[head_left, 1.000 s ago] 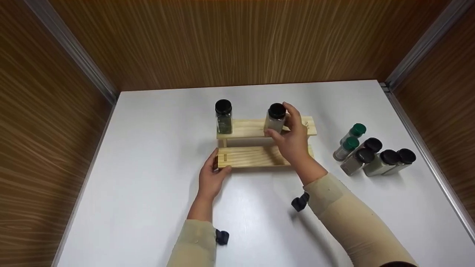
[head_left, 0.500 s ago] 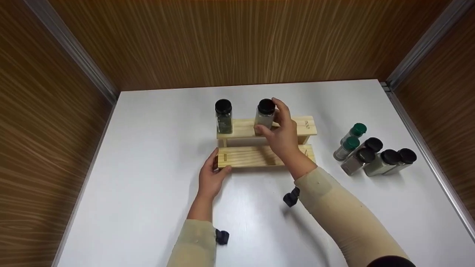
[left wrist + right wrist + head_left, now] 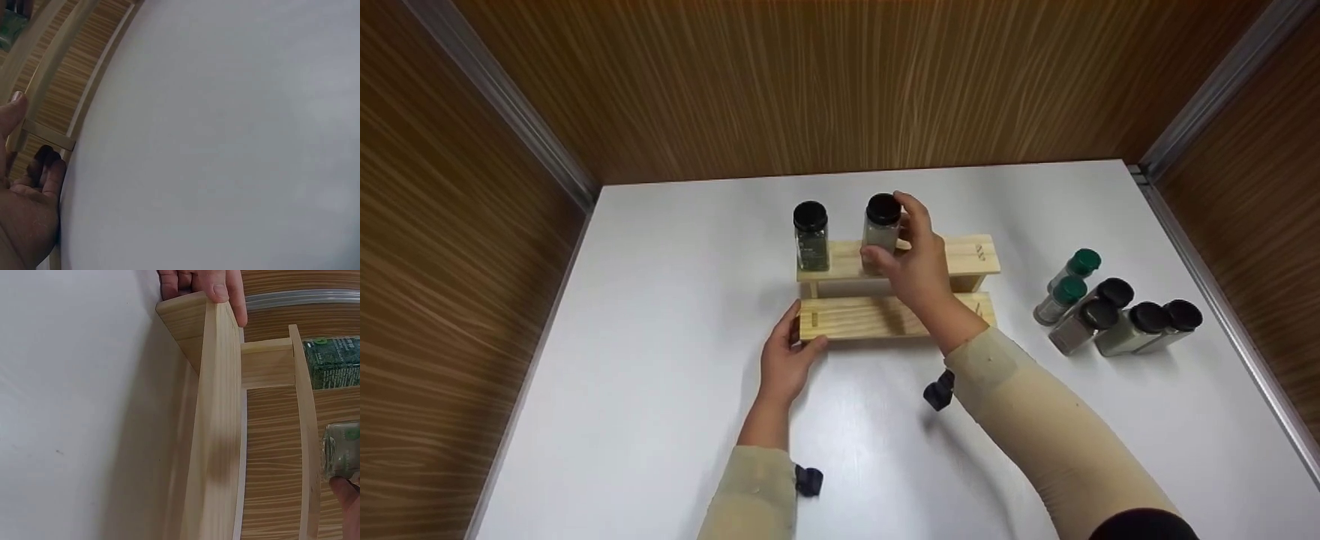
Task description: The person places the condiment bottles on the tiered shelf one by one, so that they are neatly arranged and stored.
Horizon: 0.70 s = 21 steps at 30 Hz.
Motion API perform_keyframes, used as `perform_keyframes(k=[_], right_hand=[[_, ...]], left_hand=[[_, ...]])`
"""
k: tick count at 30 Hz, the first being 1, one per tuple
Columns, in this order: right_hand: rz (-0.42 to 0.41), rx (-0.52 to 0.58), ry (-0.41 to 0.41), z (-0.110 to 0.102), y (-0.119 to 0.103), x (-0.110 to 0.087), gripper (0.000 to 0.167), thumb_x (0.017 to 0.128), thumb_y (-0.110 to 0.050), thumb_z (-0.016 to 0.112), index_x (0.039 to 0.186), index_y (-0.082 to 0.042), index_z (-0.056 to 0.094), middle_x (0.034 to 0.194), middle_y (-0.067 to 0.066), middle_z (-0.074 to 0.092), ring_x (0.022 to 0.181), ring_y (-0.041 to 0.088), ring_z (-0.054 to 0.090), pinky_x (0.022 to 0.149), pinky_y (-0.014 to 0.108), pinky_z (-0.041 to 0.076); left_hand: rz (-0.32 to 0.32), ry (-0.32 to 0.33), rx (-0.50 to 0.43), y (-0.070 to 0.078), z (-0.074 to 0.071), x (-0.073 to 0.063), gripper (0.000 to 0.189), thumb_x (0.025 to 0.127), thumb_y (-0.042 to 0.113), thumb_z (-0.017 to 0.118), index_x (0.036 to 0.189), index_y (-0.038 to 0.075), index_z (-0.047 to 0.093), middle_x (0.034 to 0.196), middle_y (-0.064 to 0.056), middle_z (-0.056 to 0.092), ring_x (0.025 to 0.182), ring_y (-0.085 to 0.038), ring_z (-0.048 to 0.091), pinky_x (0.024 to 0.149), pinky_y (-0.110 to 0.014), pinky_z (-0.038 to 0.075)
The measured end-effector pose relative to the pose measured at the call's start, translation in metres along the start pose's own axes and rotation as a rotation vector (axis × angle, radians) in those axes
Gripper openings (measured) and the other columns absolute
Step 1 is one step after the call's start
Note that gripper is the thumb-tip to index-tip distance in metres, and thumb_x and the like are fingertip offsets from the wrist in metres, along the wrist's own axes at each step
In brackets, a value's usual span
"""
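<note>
Two hands pinching: left hand (image 3: 785, 366), grained wood rack (image 3: 859, 318); right hand (image 3: 921, 271), glass jar (image 3: 878, 237), round black lid (image 3: 883, 208).

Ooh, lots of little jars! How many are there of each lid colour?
Black-lidded jars: 6 (1 standing on the wooden rack, 1 in the right hand, 4 on the white table)
Green-lidded jars: 2 (both on the table)
Total: 8 jars
</note>
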State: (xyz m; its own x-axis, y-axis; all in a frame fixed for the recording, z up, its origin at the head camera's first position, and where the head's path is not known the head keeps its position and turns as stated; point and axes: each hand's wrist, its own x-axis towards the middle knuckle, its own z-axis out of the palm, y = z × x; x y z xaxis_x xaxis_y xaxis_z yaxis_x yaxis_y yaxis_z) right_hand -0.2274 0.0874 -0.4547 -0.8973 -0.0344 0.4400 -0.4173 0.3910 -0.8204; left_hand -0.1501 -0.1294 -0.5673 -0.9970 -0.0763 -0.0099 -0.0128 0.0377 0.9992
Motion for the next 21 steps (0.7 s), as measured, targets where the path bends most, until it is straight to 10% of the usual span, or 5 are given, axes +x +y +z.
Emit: perform_keyframes(k=[21], right_hand=[[0.004,-0.044,-0.025,0.0054,0.0026,-0.0029,0.085,0.091,-0.01,0.085,0.159,-0.011,0.034,0.132,0.025,0.062,0.12,0.04,0.067,0.089,0.05,0.061]], left_hand=[[-0.006,-0.011,-0.007,-0.0019,0.0029,-0.001,0.076,0.094,0.001,0.08,0.161,0.004,0.044,0.14,-0.022,0.062,0.122,-0.033,0.061,0.091,-0.025,0.051]])
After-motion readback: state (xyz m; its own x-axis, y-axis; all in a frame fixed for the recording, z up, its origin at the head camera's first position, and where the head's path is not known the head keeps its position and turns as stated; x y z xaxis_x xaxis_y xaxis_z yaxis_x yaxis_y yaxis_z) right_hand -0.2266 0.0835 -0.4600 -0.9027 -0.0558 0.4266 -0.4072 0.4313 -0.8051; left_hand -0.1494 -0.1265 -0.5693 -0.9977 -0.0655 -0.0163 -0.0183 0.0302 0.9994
